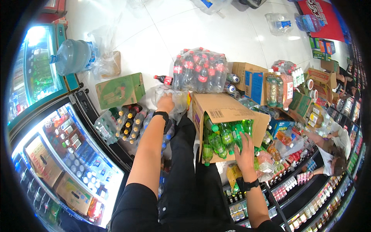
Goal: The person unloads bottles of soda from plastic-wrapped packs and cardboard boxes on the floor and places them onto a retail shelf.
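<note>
My left hand [165, 104] is closed on crumpled clear plastic wrap [179, 101] on the floor. My right hand [245, 154] has its fingers spread at the mouth of a brown cardboard box [224, 108], beside green soda bottles [216, 141]. The box lies on its side, open toward me, with several green bottles inside and at its lower edge. Just beyond my left hand, a dark cola bottle [164, 80] with a red label lies on the floor. Next to it stands a shrink-wrapped pack of cola bottles [199, 71].
Lit drink coolers [73, 166] stand on the left. A large blue water jug [73, 58] and flattened green-brown cardboard [119, 91] lie near them. Bottle packs [131, 123] crowd my left side. Shelves of drinks [309, 193] curve along the right, where another person [330, 154] reaches in.
</note>
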Tool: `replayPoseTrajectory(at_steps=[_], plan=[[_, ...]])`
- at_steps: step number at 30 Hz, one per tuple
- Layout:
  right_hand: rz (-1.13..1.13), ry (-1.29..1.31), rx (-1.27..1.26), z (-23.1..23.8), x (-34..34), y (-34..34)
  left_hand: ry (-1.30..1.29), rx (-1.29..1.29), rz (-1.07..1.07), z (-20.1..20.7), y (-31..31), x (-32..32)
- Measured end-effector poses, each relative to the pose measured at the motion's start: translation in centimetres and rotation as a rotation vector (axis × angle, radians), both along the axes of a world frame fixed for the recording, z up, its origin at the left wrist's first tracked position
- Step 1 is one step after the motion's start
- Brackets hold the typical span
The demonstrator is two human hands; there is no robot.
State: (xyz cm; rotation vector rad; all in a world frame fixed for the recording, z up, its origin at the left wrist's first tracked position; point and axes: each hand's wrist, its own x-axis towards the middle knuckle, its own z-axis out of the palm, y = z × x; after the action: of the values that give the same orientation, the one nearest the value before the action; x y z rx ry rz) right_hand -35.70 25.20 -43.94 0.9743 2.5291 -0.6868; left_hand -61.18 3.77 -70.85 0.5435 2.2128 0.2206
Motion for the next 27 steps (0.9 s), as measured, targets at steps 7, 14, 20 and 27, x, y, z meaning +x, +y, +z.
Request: replayPoseTrajectory(at_steps=[7,14,20,27], plan=[[0.074,-0.174,0.070,-6.2,-1.2,-0.3,0.248,-0.041,-0.430,-7.7,3.8,0.2],[0.179,-0.316,0.162,-8.5,-2.0,-2.1,0.090,-0.142,-0.503,-11.8,-0.2,-2.0],[0.177,-0.354,0.122,-8.1,-1.5,-1.5,0.469,-0.096,-0.067,2.1,-1.8,-13.5],[0.147,-0.323,0.061,-7.6,-1.4,-1.1,0.824,0.079,0.325,11.7,-5.4,-20.5]])
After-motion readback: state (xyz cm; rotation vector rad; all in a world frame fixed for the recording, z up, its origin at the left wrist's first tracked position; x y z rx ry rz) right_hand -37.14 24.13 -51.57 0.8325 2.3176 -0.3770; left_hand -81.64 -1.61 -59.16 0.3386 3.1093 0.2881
